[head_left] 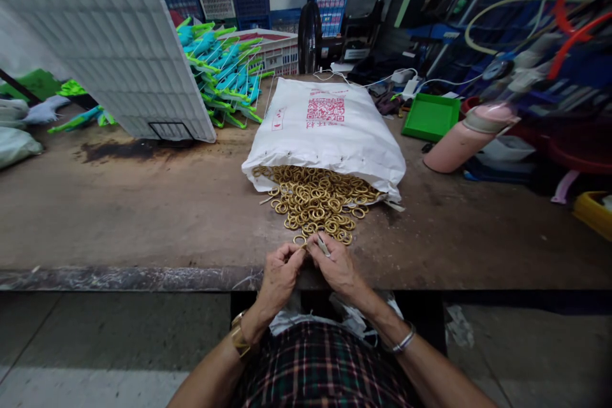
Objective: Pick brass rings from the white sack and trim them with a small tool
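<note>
At the table's front edge, my left hand (280, 272) pinches a gold ring (304, 247), mostly hidden by the fingers. Close beside it, my right hand (338, 266) is closed around a small metal tool (324, 245), with its fingertips at the same ring. Just beyond both hands, a heap of gold rings (318, 199) spills from the open mouth of a white sack (329, 121) with red print. The sack lies on its side on the brown table (143, 223).
A white ribbed panel (138, 44) stands at the left, with green and blue plastic parts (222, 70) behind it. To the right are a green tray (431, 117), a pink bottle (471, 140) and a yellow bin (593, 213). Crates and a black fan stand at the back.
</note>
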Available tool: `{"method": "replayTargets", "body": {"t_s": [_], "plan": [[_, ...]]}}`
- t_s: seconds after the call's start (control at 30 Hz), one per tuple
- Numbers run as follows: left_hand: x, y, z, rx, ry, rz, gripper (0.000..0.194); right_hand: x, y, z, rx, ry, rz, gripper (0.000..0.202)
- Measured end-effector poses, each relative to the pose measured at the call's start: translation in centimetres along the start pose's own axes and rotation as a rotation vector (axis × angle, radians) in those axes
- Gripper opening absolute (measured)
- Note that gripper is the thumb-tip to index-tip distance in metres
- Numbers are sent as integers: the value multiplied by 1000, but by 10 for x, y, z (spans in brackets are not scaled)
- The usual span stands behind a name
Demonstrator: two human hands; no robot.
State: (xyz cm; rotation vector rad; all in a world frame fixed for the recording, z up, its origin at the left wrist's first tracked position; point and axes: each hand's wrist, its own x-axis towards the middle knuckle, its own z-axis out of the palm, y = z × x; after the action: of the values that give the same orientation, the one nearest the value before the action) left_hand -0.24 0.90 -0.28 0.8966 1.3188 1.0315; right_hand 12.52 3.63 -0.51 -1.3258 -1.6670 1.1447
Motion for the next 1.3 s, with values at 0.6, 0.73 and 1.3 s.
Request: {"method": "replayTargets", "body": {"t_s": [0.6, 0.73, 1.3], "plan": [[-3, 1, -3, 21, -64, 3, 32, 0, 6, 5, -22, 0, 40, 29], [-3, -1, -3, -1, -88, -20, 31, 1, 10, 7, -32, 2, 57, 31], [-2, 1, -4, -183, -176, -87, 31, 2, 7, 6, 22, 13, 139, 26]]}}
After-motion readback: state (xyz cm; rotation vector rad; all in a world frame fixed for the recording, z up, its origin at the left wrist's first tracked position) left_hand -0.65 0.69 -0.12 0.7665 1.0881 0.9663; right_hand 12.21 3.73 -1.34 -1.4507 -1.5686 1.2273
